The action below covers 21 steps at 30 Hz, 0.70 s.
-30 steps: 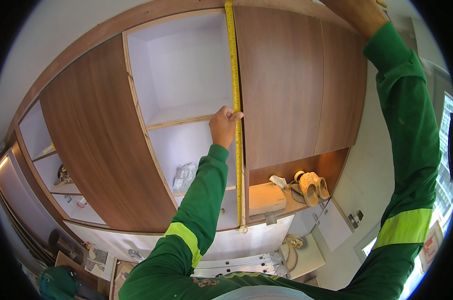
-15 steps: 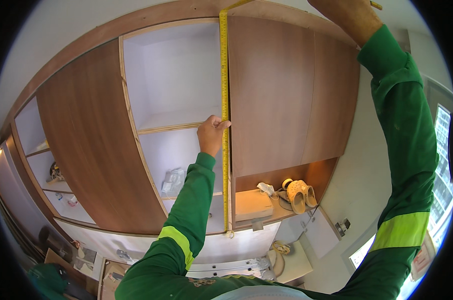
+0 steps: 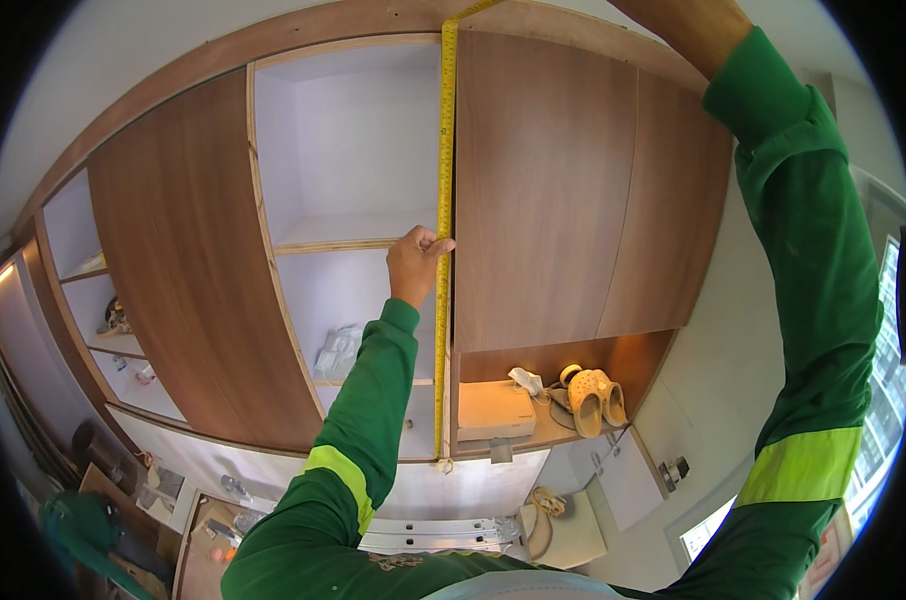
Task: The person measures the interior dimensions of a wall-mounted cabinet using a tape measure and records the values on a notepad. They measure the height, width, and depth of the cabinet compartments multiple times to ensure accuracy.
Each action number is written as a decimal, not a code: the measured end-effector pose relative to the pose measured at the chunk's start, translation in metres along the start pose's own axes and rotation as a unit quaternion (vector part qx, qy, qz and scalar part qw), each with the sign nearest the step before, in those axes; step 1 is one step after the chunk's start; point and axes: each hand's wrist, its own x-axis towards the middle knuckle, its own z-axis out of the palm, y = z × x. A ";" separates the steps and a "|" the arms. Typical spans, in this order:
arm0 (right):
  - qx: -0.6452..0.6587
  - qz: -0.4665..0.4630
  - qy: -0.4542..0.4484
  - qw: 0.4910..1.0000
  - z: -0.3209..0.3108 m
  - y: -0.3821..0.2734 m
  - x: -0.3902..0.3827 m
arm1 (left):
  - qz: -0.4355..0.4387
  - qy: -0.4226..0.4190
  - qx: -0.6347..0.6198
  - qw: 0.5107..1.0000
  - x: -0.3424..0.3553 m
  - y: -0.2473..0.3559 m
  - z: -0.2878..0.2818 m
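A yellow tape measure blade (image 3: 446,130) runs straight down the upright edge between an open white compartment (image 3: 368,140) and a brown wood door (image 3: 543,180). It bends over at the top rail, and its lower end reaches the cabinet's bottom edge. My left hand (image 3: 415,262) is closed about halfway down the blade, thumb across it in a pinch, beside a shelf edge. My right arm reaches up to the top right, where only the wrist and part of the right hand (image 3: 678,30) show; its fingers are cut off by the upper edge.
In the lit niche (image 3: 573,352) at lower right sit a pale box (image 3: 495,410) and yellow clogs (image 3: 595,402). A plastic-wrapped item (image 3: 340,350) lies on a left shelf. Another person in green (image 3: 78,535) is at lower left. Below, a counter (image 3: 208,560) holds loose items.
The view has shifted slightly. My right hand has gone farther past the upper edge, and a small yellow-brown item near it is now out of view. My left hand keeps its pinch on the blade.
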 end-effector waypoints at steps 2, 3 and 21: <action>0.003 0.002 -0.005 1.000 0.002 0.002 -0.002 | -0.001 0.008 0.004 1.000 -0.002 0.003 0.001; -0.004 0.003 -0.007 1.000 0.003 0.002 -0.004 | 0.000 0.012 0.006 1.000 -0.002 0.004 0.001; 0.053 0.041 0.068 0.996 0.045 -0.003 -0.037 | 0.060 0.070 0.062 0.994 -0.010 -0.025 -0.020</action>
